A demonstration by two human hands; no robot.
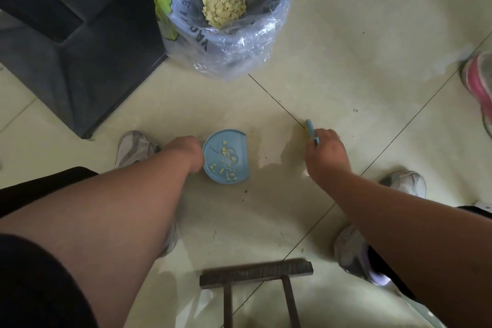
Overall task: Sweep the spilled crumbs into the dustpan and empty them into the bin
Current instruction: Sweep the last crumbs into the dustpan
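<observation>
Pale floor tiles spread out under you, crossed by dark grout lines, with the lined bin standing ahead and already holding a heap of yellowish crumbs. Your left hand is closed on the near-left edge of the blue dustpan, which sits flat on the floor between your feet with a scatter of crumbs in it. Your right hand is wrapped around a small blue brush, well apart from the pan.

Judge the pan as light, stiff plastic; the crumbs look dry and loose, so they'll slide off if you tilt it early. Keep hold at the handle side and carry it level.

Your left fingers and the pan's handle are hidden behind the wrist, and the brush bristles are too small to make out. A few dark specks on the tiles may be leftover bits; you can't tell.
</observation>
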